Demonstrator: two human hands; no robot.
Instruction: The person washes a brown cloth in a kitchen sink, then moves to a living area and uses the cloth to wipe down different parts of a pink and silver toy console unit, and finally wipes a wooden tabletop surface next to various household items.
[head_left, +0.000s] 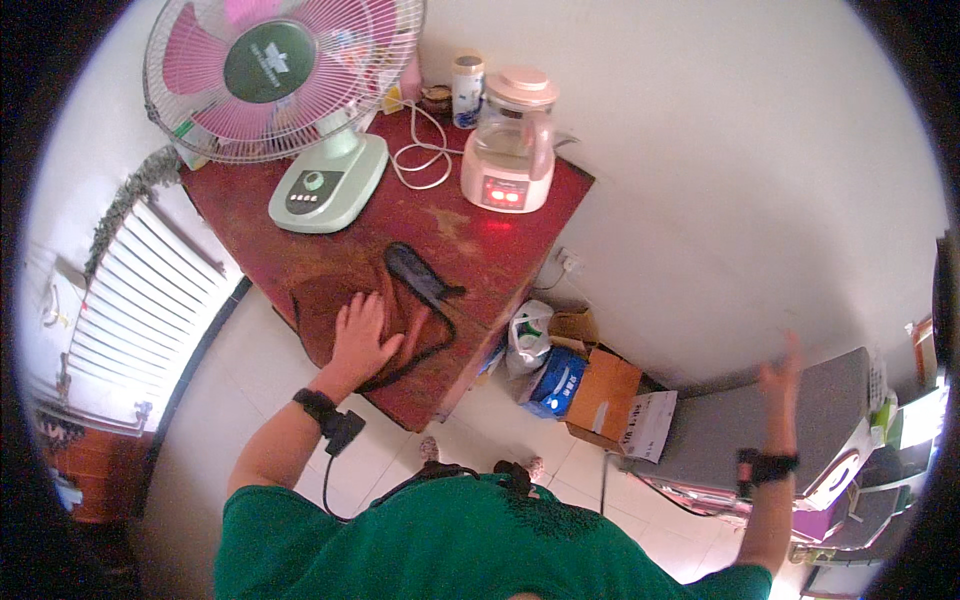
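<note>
My left hand (361, 339) lies flat, palm down, on a brown cloth article (416, 337) with dark edging, near the front of a dark red tabletop (495, 277). Its fingers are slightly spread and do not grasp the cloth. Just beyond my fingers, a long dark padded piece (420, 271) lies along the cloth; whether they are joined I cannot tell. Far to the right, my right hand (781, 371) is raised, blurred, with fingers apart and nothing visible in it. Behind it in the picture is a grey-topped cabinet (712, 420).
On the table stand a green-based electric fan (330, 184), a pink glass kettle (510, 150) with lit display, a white cable (420, 184) and a patterned cylindrical container (468, 90). Cardboard boxes (600, 394) and a white plastic bag (529, 337) sit on the floor beside the table.
</note>
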